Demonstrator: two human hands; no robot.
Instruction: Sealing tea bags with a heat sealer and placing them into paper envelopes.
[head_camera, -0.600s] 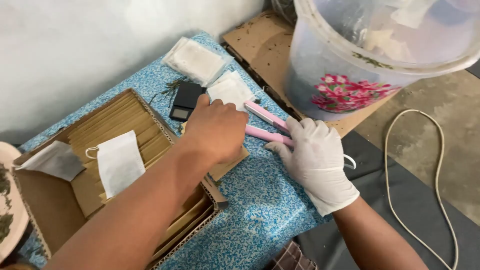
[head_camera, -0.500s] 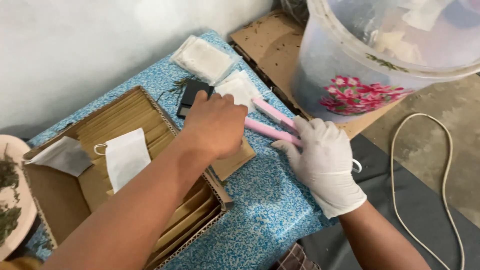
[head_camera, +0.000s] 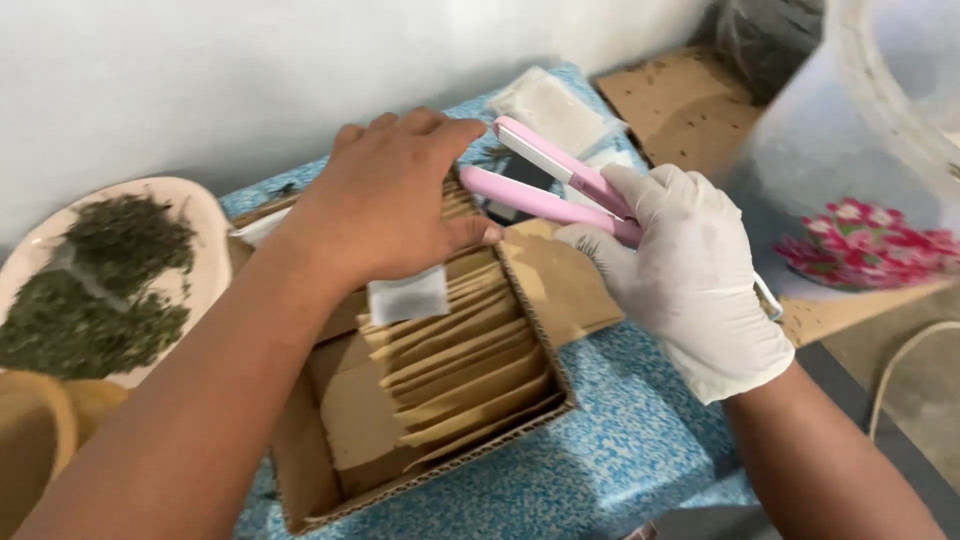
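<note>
While your bare left hand (head_camera: 385, 200) lies flat over the cardboard box (head_camera: 440, 455), its fingers (head_camera: 440, 130) are spread and pressing down rather than gripping; a white sachet (head_camera: 407, 296) peeks out from under the palm, resting on the row of brown paper envelopes (head_camera: 470, 350) packed on edge. Your gloved right hand (head_camera: 690, 275) is closed firmly round the rear of the pink heat-sealing tongs (head_camera: 545, 180), whose two slim arms stand apart in a narrow V just above the far edge of the box, beside your left fingertips. Keep the sachet pinned flat so its edge stays straight, and hold bare skin well away from the inner faces of the tongs. That sachet looks thin and fibrous, soft enough to crease; those envelopes are stiff and matte, the box corrugated and rough at its cut rim. Dried green leaves (head_camera: 90, 290) lie heaped on a pale plate (head_camera: 205, 215) to your left, above the speckled blue bench (head_camera: 640, 440).
</note>
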